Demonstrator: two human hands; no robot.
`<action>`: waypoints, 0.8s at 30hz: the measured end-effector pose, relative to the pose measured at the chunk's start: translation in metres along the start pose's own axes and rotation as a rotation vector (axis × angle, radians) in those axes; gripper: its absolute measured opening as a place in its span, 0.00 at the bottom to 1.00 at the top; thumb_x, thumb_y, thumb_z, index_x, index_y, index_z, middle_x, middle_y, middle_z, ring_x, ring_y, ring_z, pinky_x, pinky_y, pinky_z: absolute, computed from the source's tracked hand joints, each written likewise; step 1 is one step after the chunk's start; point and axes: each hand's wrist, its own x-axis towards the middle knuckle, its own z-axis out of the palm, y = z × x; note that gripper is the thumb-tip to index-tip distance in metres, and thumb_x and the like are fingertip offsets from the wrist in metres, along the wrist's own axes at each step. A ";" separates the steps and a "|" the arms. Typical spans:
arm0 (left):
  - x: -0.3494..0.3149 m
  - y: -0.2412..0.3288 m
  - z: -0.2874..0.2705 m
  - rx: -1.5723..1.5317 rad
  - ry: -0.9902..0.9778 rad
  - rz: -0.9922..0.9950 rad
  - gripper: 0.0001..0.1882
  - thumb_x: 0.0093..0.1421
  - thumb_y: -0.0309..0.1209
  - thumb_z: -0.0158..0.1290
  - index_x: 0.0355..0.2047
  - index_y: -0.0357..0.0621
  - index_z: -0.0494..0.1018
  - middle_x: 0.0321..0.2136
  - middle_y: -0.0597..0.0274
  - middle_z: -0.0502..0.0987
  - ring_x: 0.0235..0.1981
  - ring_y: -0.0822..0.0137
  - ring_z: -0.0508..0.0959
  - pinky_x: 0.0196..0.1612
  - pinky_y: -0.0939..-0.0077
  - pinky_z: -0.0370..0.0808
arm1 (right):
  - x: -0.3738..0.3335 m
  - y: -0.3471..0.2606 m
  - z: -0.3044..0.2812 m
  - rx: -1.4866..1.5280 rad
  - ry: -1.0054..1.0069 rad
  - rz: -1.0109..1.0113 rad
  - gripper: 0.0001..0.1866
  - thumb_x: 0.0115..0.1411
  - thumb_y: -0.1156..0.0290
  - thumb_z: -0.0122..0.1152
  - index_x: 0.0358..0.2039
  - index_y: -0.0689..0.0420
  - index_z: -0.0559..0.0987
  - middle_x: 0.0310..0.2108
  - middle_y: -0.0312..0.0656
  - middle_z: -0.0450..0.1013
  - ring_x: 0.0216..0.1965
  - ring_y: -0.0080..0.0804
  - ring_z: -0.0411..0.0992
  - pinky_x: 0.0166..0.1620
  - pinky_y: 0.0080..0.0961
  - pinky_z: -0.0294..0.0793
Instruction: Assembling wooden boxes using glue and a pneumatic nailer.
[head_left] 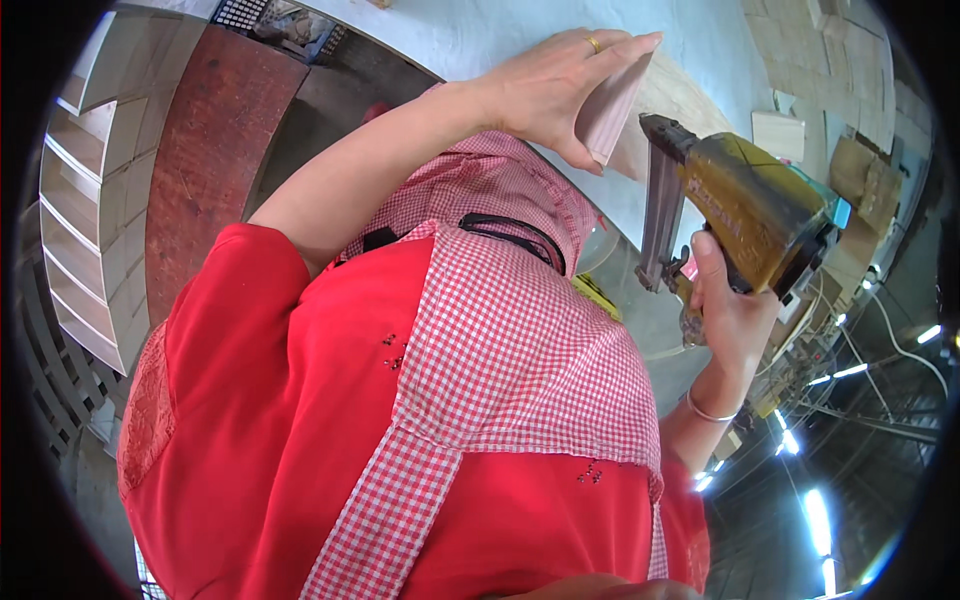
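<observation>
My left hand [560, 88], with a ring on one finger, grips a small pale wooden board [612, 112] between its thumb and fingers. The board stands tilted over the pale worktop. Beside it lies a light wooden piece [690, 95], partly hidden by the board. My right hand [738, 318] is wrapped round the handle of a worn yellow-brown nail gun [750, 205]. The gun's dark nose points toward the board, with a small gap between them. Its long magazine runs down toward my body.
Pale open-fronted wooden boxes [115, 205] are stacked at the far left beside a red-brown board [215, 165]. A dark plastic crate [285, 25] sits at the back left. Stacked wooden panels [835, 75] and a small pale block [778, 136] lie right of the worktop [430, 30].
</observation>
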 end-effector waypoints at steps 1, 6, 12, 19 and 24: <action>-0.001 0.001 0.000 0.004 0.000 -0.007 0.70 0.31 0.37 0.74 0.71 0.49 0.41 0.62 0.44 0.61 0.61 0.45 0.64 0.65 0.56 0.62 | 0.005 -0.001 0.000 -0.049 0.001 -0.014 0.18 0.59 0.67 0.69 0.46 0.62 0.77 0.26 0.35 0.75 0.16 0.14 0.65 0.18 0.13 0.61; 0.000 0.004 -0.001 -0.015 0.004 -0.018 0.70 0.29 0.35 0.74 0.71 0.48 0.43 0.62 0.45 0.60 0.61 0.45 0.64 0.65 0.56 0.63 | 0.018 0.000 -0.003 -0.112 -0.028 -0.091 0.18 0.58 0.67 0.70 0.44 0.63 0.78 0.25 0.35 0.75 0.16 0.14 0.65 0.18 0.13 0.61; 0.001 0.002 0.001 -0.013 0.005 -0.016 0.69 0.29 0.35 0.74 0.70 0.48 0.43 0.62 0.46 0.61 0.61 0.45 0.64 0.65 0.56 0.63 | 0.020 -0.014 -0.006 -0.023 -0.101 0.060 0.25 0.54 0.70 0.74 0.50 0.65 0.75 0.44 0.41 0.78 0.43 0.26 0.75 0.49 0.23 0.72; 0.002 0.005 0.001 -0.010 0.020 -0.007 0.70 0.29 0.35 0.74 0.70 0.48 0.43 0.61 0.45 0.62 0.61 0.45 0.64 0.64 0.56 0.63 | 0.029 -0.017 -0.012 -0.077 -0.157 -0.012 0.24 0.54 0.72 0.74 0.48 0.65 0.76 0.44 0.41 0.79 0.43 0.26 0.75 0.47 0.24 0.73; 0.002 0.003 0.002 -0.006 0.002 -0.009 0.70 0.29 0.36 0.75 0.70 0.48 0.42 0.60 0.43 0.63 0.59 0.45 0.65 0.64 0.56 0.63 | 0.026 -0.003 -0.018 0.010 -0.090 -0.004 0.19 0.55 0.74 0.72 0.46 0.64 0.77 0.39 0.40 0.79 0.35 0.23 0.76 0.40 0.21 0.74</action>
